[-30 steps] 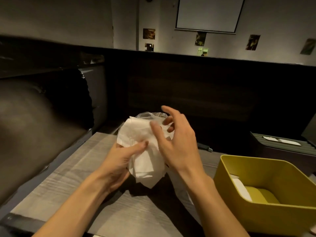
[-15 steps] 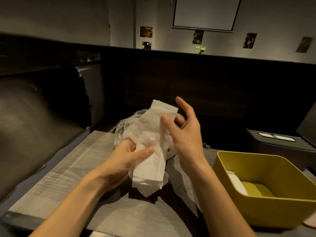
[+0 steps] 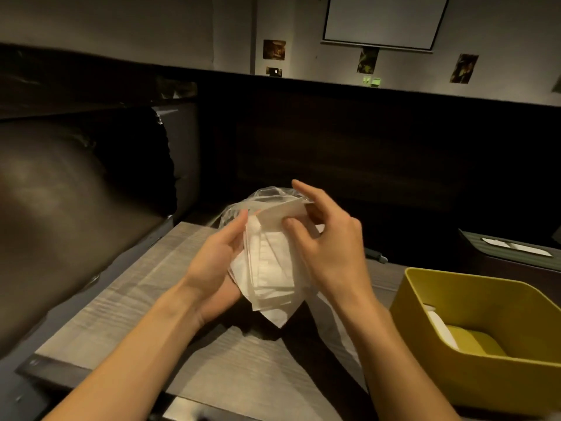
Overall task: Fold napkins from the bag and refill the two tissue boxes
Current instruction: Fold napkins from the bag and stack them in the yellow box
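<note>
Both hands are working above the desk (image 3: pixel 127 302), right in the middle of the view. The left hand (image 3: pixel 217 262) is cupping a stack of white napkins (image 3: pixel 271 268) from below and from the side, fingers curled around its edge, so the stack is hanging clear of the wood-grain surface. The right hand (image 3: pixel 329 241) is pinching the top napkin, thumb pressing on the near face and fingers curling behind the upper edge, which is bending over toward the camera. Just behind the stack, a clear plastic bag (image 3: pixel 267 194) is sitting crumpled on the desk, and how much is inside it cannot be told from here. To the right, near the desk's edge, a yellow tissue box (image 3: pixel 473 302) is standing open at the top; a few white napkins are leaning against its left inner wall, and most of its yellow floor is showing bare. Farther back on the right, a dark tissue box (image 3: pixel 501 256) is showing a white sheet lying across its lid slot.
</note>
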Tool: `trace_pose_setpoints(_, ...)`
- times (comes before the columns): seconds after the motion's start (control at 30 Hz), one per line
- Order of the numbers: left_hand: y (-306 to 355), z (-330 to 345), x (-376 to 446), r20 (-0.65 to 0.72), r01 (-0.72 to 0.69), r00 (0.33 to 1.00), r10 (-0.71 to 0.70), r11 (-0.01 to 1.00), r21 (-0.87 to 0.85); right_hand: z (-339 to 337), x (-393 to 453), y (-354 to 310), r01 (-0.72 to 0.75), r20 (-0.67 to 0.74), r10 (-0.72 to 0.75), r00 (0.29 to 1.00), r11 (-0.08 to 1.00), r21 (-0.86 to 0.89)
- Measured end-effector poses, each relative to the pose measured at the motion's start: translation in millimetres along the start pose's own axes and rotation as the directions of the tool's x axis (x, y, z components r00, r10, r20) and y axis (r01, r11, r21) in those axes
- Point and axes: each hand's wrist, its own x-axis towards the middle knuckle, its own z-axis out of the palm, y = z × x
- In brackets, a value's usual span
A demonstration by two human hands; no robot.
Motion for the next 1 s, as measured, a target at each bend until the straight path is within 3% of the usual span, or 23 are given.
trace_pose_setpoints(0.1, -2.7, -5.7, 3.3, 0.056, -0.009, 0.998, 0.007, 0.999, 0.041, 5.5, -0.9, 4.1, -0.003, -0.037, 0.002, 0.999, 0.999, -0.039)
trace_pose_setpoints(0.27, -4.8, -10.8, 5.8, 0.099, -0.051, 0.994, 0.047, 0.998, 0.033, 1.1, 1.1, 10.7, -0.096, -0.164, 0.102, 0.981, 0.994, 0.046)
trace_pose_setpoints(0.5, -0.4, -4.8, 7.8, 0.011, -0.167, 0.986, 0.167, 0.985, -0.04, 9.1, 0.6, 9.9, -0.1, -0.203, 0.122, 0.971, 0.988, 0.116)
trace_pose_setpoints(0.67, -3.1, -1.8, 9.3, -0.058, -0.15, 0.988, 0.145, 0.984, -0.096, 16.4, -1.6, 4.5, -0.007, -0.074, 0.015, 0.997, 0.994, 0.114)
trace_pose_setpoints(0.77, 0.0, -8.3, 11.1, -0.092, -0.157, 0.986, 0.14, 0.965, -0.209, 8.0, -0.8, 2.2, -0.164, 0.184, 0.125, 0.975, 0.962, 0.218)
trace_pose_setpoints(0.87, 6.8, -12.2, 11.2, -0.09, -0.19, 0.981, 0.171, 0.94, -0.283, 1.0, -1.5, 1.9, -0.197, 0.401, 0.132, 0.906, 0.972, 0.126)
trace_pose_setpoints(1.0, 9.0, -13.6, 10.9, -0.136, -0.193, 0.978, 0.16, 0.94, -0.281, -1.2, 0.9, 1.0, -0.309, 0.403, 0.184, 0.896, 0.912, 0.269)
